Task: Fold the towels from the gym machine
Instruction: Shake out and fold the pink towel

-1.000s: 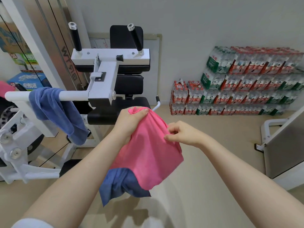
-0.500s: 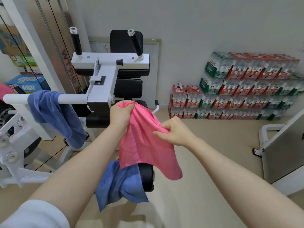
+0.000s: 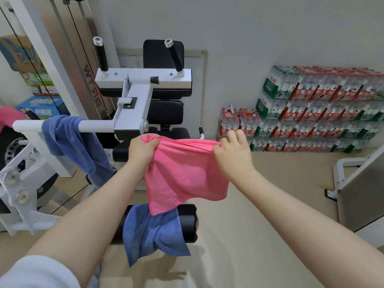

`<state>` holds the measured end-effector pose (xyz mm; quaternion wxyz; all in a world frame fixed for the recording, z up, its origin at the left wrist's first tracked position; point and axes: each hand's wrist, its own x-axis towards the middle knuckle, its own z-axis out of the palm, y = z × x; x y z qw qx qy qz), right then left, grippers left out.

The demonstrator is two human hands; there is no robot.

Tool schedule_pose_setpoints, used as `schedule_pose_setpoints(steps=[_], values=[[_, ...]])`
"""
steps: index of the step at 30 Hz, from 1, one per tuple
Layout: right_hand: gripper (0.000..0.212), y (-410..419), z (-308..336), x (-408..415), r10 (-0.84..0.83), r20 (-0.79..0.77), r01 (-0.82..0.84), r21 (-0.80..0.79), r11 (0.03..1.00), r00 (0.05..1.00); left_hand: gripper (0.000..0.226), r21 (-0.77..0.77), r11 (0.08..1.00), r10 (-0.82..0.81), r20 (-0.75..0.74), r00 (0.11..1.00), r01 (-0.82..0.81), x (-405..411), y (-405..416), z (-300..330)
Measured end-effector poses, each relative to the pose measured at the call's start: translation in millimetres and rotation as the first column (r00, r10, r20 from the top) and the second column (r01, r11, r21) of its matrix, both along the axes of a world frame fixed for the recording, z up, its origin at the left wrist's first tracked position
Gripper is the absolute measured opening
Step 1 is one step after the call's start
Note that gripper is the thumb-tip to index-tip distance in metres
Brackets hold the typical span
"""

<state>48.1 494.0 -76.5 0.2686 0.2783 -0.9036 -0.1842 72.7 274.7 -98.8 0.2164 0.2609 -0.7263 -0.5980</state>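
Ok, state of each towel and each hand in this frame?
Pink thin towel: held up, top edge stretched between both hands, unfolded.
Left hand: bunched grip on the pink towel's corner.
Right hand: pinching the other corner.
Blue terry towel: draped over the white bar.
Second blue towel: draped over the black roller pad.

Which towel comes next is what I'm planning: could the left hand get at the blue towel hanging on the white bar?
Probably yes, once free. The blue towel hangs in the open left of the left hand with nothing between them, but that hand now grips a corner of the pink towel.
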Motion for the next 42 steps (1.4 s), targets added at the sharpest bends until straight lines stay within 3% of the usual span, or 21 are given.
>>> schedule_pose_setpoints(steps=[3, 6, 9, 12, 15, 18, 22, 26, 28, 31, 33, 36, 38, 40, 42], values=[[0.029, 1, 4, -6, -0.19, 0.153, 0.19, 0.011, 0.982, 0.97, 0.012, -0.157, 0.986, -0.063, -0.025, 0.998, 0.058, 0, 8, 4], [0.028, 1, 2, -10, -0.22, 0.247, 0.221, 0.024, 0.975, 0.944, 0.01, -0.145, 0.988, -0.065, -0.056, 0.996, 0.056, 2, 15, 6], [0.028, 9, -7, -15, -0.151, 0.46, 0.199, -0.059, 0.978, 0.875, 0.01, -0.154, 0.987, -0.057, -0.056, 0.997, 0.048, 6, 13, 0], [0.015, 18, -17, -14, 0.036, 0.565, 0.01, -0.077, 0.997, 0.824, 0.011, -0.158, 0.987, -0.03, -0.032, 0.999, 0.025, 9, 10, -4], [0.021, 16, -21, -5, 0.068, 0.515, -0.1, 0.034, 0.994, 0.855, 0.013, -0.167, 0.986, -0.018, -0.02, 1.0, 0.014, 8, 12, -4], [0.021, 11, -23, -3, 0.014, 0.419, -0.072, 0.124, 0.99, 0.908, 0.013, -0.175, 0.984, 0.003, -0.03, 1.0, -0.008, 6, 14, -2], [0.053, 18, -22, -8, -0.096, 0.416, 0.089, 0.037, 0.995, 0.904, 0.012, -0.207, 0.978, 0.005, -0.037, 0.999, -0.012, 6, 12, -1], [0.044, 25, -16, -17, -0.078, 0.515, 0.134, -0.073, 0.988, 0.853, 0.013, -0.266, 0.964, 0.018, 0.03, 0.999, -0.009, 9, 6, -6], [0.035, 23, -15, -19, -0.055, 0.508, 0.145, -0.139, 0.98, 0.86, 0.011, -0.169, 0.986, 0.026, 0.045, 0.999, -0.018, 9, 5, -8], [0.029, 20, -17, -19, -0.057, 0.41, 0.182, -0.273, 0.944, 0.91, 0.015, 0.114, 0.993, 0.026, 0.011, 1.0, -0.027, 12, 5, -9], [0.028, 22, -18, -21, -0.051, 0.428, 0.255, -0.433, 0.864, 0.902, 0.016, 0.19, 0.982, -0.001, 0.006, 1.0, -0.001, 16, 3, -9], [0.03, 27, -15, -28, 0.053, 0.503, 0.364, -0.69, 0.625, 0.862, 0.015, 0.222, 0.972, -0.074, -0.025, 0.997, 0.077, 21, -2, -9], [0.025, 31, -13, -32, 0.279, 0.537, 0.442, -0.831, 0.338, 0.796, 0.013, 0.253, 0.96, -0.115, -0.04, 0.993, 0.122, 25, -5, -7], [0.016, 33, -11, -29, 0.53, 0.499, 0.555, -0.829, 0.063, 0.685, 0.011, 0.284, 0.942, -0.165, -0.063, 0.984, 0.176, 27, -9, -5], [0.016, 37, -14, -31, 0.562, 0.477, 0.555, -0.831, 0.04, 0.675, 0.008, 0.289, 0.919, -0.254, -0.088, 0.963, 0.269, 30, -15, -5]])
